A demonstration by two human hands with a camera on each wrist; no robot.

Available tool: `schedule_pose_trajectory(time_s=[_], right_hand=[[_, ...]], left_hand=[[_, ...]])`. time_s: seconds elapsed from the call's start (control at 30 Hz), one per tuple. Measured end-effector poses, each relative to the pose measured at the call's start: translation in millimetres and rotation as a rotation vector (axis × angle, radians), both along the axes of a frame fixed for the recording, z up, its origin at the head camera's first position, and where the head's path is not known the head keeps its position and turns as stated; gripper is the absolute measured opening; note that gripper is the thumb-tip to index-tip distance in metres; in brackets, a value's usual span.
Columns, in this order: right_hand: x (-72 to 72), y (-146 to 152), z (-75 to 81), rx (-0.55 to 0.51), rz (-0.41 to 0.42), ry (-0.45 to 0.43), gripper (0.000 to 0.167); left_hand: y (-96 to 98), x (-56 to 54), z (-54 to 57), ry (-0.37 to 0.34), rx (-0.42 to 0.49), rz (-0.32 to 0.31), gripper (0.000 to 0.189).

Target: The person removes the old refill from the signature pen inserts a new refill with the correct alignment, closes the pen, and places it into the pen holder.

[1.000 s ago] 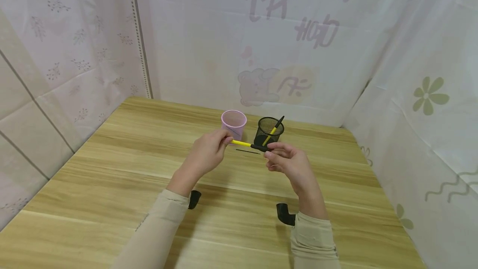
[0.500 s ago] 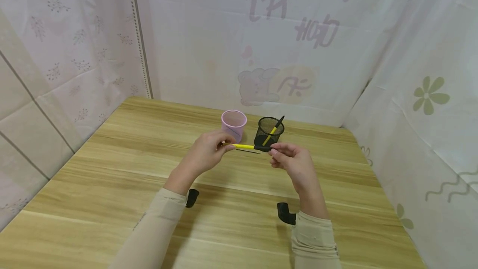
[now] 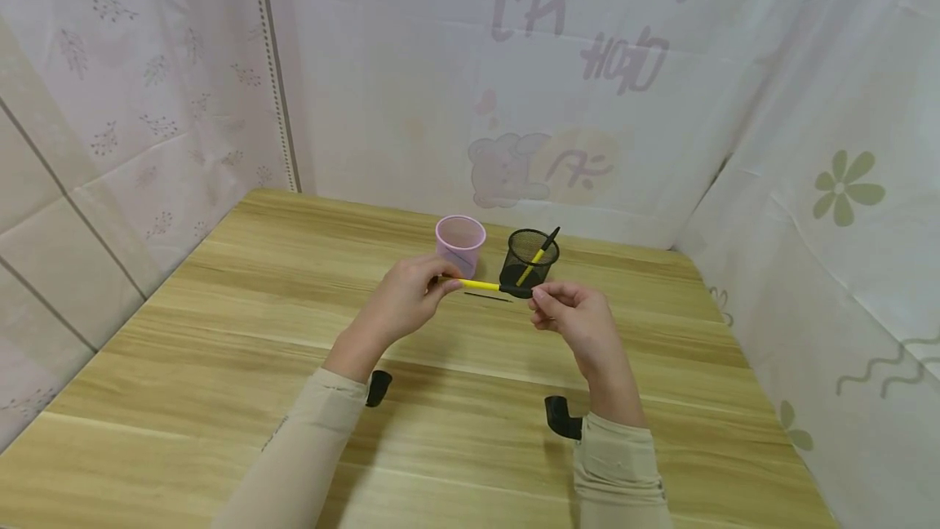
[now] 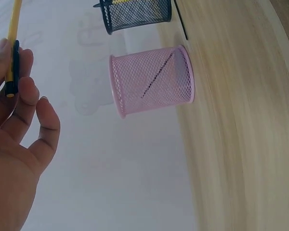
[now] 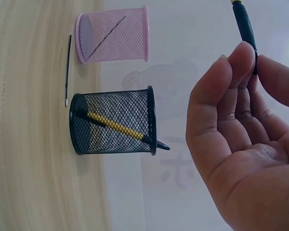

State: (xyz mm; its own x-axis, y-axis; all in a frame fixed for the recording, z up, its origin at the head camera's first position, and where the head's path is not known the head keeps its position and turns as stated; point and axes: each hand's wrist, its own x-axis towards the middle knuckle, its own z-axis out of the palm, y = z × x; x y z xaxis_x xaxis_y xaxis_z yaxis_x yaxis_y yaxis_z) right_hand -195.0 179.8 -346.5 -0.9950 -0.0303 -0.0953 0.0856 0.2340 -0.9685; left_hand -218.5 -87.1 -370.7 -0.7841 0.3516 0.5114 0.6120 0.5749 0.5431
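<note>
Both hands hold a yellow pen (image 3: pixel 481 285) with a black tip section, nearly level above the table. My left hand (image 3: pixel 404 292) pinches its yellow barrel near the clip end between thumb and fingers; the black clip (image 4: pixel 16 62) shows beside them. At the other end, my right hand (image 3: pixel 576 317) pinches the tip of the black section (image 5: pixel 244 24) between thumb and forefinger, its other fingers curled loosely. Behind the pen stand a pink mesh cup (image 4: pixel 130 82) with a thin dark refill (image 5: pixel 107 36) inside and a black mesh cup (image 5: pixel 115 103) with another yellow-and-black pen (image 5: pixel 115 126) leaning in it.
A thin black refill (image 5: pixel 68 72) lies on the wooden table (image 3: pixel 455 464) in front of the cups. A black curved piece sits at the left wrist (image 3: pixel 378 388), and a similar black elbow-shaped piece (image 3: pixel 561 421) at the right. Printed curtains (image 3: pixel 382 104) hang around the table.
My right hand has shifted slightly right, its fingertips now at the black tip. The pen has moved a little right and lies more level; my left fingers pinch it further along the barrel.
</note>
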Motion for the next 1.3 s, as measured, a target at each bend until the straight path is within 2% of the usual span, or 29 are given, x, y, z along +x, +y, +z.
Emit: schedule_pose_trajectory(time_s=[0.4, 0.73, 1.03, 1.3], right_hand=[[-4.6, 1.3, -5.5, 0.012, -0.008, -0.014, 0.031], [-2.2, 5.4, -6.1, -0.015, -0.001, -0.016, 0.03], [1.2, 13.0, -4.6, -0.04, 0.029, 0.033, 0.038], [1.8, 15.4, -7.6, -0.06, 0.024, 0.054, 0.027]], left_hand=[[1.0, 0.3, -2.8, -0.026, -0.009, 0.0, 0.01], [3.6, 0.3, -2.6, -0.039, 0.068, -0.002, 0.011], [6.6, 1.5, -0.6, -0.023, 0.099, 0.002, 0.012], [12.8, 6.8, 2.3, 0.001, 0.122, -0.014, 0.012]])
